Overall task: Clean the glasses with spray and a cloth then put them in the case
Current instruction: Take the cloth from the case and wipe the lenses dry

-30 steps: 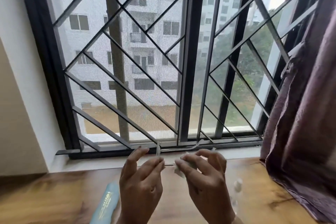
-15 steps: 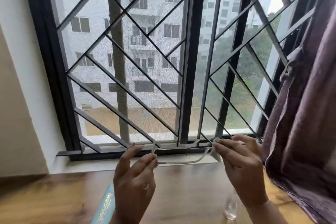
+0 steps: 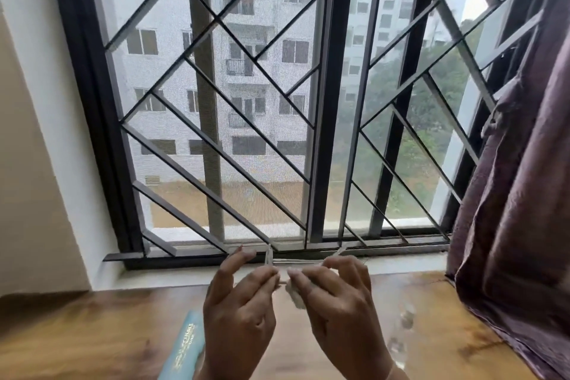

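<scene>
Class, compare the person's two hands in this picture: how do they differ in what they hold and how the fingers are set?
1. The left hand pinches the thin glasses frame bare; the right hand holds a pale cloth against it.
2. The left hand's index finger sticks up free; the right hand's fingers all curl inward.
Both are raised above the wooden table, backs toward the camera, fingertips almost meeting.
</scene>
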